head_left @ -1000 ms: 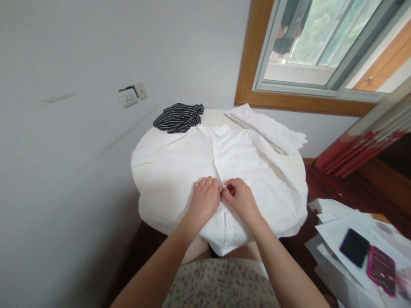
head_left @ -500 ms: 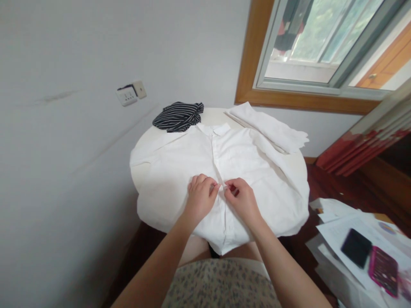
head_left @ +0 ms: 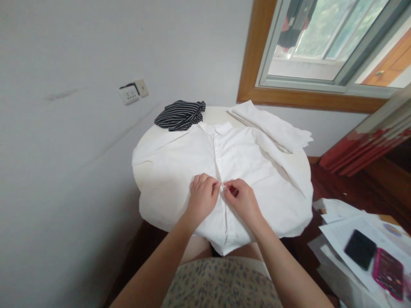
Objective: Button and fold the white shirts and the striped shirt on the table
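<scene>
Little has moved since a second ago: your left hand (head_left: 203, 194) has drawn slightly leftward across the shirt (head_left: 180, 171), and your right hand (head_left: 241, 199) stays where it was.

Fingers: your left fingers (head_left: 214, 186) are curled and pinch the cloth at the shirt's front opening. Your right fingers (head_left: 228, 186) pinch the opposite edge of that opening. The two sets of fingertips are almost touching at the centre line. Whether a button sits between them is too small to tell.

Shirt: white, lying front up and spread flat on the round table (head_left: 141, 175). Its collar points away from you, toward the wall. Its hem hangs over the near table edge, just above your patterned skirt (head_left: 221, 284). One sleeve runs out to the left; the right side drapes over the table's right rim.

Surroundings on the table: a striped garment (head_left: 180, 115) lies bunched at the far edge, just beyond the collar. A folded white cloth (head_left: 272, 126) lies at the far right, touching the shirt's shoulder.

Beyond the table: a socket (head_left: 133, 91) is on the wall to the left, and a wood-framed window (head_left: 321, 38) is at upper right. At lower right, well apart from the shirt, papers (head_left: 340, 233) carry a black phone (head_left: 360, 249) and a pink phone (head_left: 388, 273) side by side.
</scene>
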`<state>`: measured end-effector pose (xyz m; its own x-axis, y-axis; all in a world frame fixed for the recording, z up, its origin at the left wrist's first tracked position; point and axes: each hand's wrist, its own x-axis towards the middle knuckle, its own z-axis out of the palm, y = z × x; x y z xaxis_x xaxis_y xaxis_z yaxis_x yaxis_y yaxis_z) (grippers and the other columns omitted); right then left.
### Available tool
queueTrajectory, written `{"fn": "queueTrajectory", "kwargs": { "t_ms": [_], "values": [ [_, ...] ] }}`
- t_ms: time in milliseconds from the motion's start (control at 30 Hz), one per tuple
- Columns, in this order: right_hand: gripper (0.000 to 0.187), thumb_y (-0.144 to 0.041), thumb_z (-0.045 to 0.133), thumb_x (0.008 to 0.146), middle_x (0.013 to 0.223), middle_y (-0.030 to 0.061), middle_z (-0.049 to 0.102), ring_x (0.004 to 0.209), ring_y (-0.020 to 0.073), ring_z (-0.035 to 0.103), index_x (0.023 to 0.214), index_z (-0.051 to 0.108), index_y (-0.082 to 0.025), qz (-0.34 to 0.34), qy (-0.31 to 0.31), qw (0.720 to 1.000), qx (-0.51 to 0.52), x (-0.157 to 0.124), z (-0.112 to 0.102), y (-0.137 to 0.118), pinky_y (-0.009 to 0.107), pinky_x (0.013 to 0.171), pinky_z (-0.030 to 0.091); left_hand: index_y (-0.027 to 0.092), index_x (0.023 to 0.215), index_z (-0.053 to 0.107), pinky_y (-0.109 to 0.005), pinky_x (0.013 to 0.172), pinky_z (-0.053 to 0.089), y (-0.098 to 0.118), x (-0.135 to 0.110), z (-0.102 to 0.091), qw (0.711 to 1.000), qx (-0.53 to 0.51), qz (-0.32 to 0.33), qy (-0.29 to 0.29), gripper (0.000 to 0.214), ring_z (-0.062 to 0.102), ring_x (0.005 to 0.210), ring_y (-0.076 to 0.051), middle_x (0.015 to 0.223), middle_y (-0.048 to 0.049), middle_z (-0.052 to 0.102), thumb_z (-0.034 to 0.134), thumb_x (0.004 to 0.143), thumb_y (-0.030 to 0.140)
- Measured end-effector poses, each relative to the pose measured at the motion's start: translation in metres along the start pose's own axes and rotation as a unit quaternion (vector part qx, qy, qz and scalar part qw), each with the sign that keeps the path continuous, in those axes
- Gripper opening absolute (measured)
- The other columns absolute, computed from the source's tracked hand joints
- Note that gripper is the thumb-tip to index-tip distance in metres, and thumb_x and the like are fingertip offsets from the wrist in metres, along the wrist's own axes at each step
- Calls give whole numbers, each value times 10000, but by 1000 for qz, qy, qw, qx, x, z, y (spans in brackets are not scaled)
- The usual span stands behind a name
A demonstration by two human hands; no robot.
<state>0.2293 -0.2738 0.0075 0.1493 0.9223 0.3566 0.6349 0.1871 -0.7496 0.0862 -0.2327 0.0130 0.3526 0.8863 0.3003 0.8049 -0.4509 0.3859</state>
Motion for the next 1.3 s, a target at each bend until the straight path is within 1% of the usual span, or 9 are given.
{"fn": "queueTrajectory", "kwargs": {
  "t_ms": [233, 400, 467, 533, 633, 733, 900, 1167, 1300],
  "values": [
    [102, -152, 573, 782, 767, 40, 629, 675, 152, 566, 815, 669, -159, 6, 5, 1000, 8, 2, 0, -3, 267, 656, 449, 191, 804, 603, -393, 891, 384, -2, 1, 4, 1000, -12, 7, 14, 200, 493, 953, -230, 932, -66, 584, 487, 924, 303],
    [100, -159, 583, 786, 762, 46, 636, 681, 157, 573, 803, 681, -152, 18, -5, 1000, 9, 4, -2, -8, 273, 658, 453, 188, 790, 597, -389, 889, 388, -3, 2, 5, 1000, -17, 5, 14, 213, 491, 938, -225, 923, -67, 585, 479, 925, 304],
    [124, -160, 579, 794, 780, 51, 649, 686, 155, 584, 832, 696, -151, 20, -28, 999, 21, 5, -5, -9, 270, 661, 460, 187, 786, 593, -386, 890, 389, -3, 2, 5, 1000, -19, 4, 13, 218, 493, 934, -222, 921, -65, 586, 473, 929, 300],
    [170, -151, 562, 806, 825, 52, 674, 707, 152, 603, 880, 714, -163, 18, -68, 997, 44, 7, -11, -8, 262, 671, 470, 186, 779, 590, -387, 891, 391, -3, 2, 4, 1000, -20, 2, 12, 225, 492, 934, -221, 919, -64, 587, 471, 931, 300],
    [232, -137, 530, 826, 909, 42, 706, 789, 155, 632, 924, 732, -197, 0, -137, 987, 81, 14, -21, -2, 262, 728, 483, 185, 776, 588, -391, 890, 393, -3, 2, 4, 1000, -18, 0, 6, 226, 489, 932, -223, 918, -64, 589, 473, 932, 301],
    [232, -157, 524, 851, 929, 36, 719, 838, 160, 644, 923, 740, -203, -19, -185, 977, 106, 23, -26, 5, 273, 779, 488, 184, 783, 589, -389, 890, 395, -4, 2, 4, 1000, -18, 2, 5, 225, 490, 933, -222, 927, -67, 592, 465, 936, 294],
    [167, -171, 588, 827, 867, 26, 729, 790, 156, 656, 855, 751, -196, -19, -206, 973, 99, 38, -25, 12, 259, 743, 493, 188, 791, 590, -383, 886, 397, -7, 2, 6, 1000, -18, 10, 10, 219, 493, 932, -221, 929, -67, 595, 458, 938, 282],
    [132, -193, 644, 793, 842, 27, 730, 768, 150, 665, 869, 751, -183, -43, -262, 954, 139, 53, -26, 21, 245, 715, 503, 190, 790, 589, -382, 881, 397, -7, 2, 6, 1000, -21, 10, 10, 239, 493, 936, -219, 929, -67, 591, 438, 944, 295],
    [111, -202, 649, 805, 801, 26, 721, 723, 143, 656, 850, 749, -182, -64, -260, 957, 110, 55, -26, 19, 239, 681, 500, 196, 786, 580, -380, 872, 398, -7, 1, 6, 1000, -18, 12, 12, 227, 494, 928, -218, 923, -61, 589, 431, 940, 270]
  ]
}}
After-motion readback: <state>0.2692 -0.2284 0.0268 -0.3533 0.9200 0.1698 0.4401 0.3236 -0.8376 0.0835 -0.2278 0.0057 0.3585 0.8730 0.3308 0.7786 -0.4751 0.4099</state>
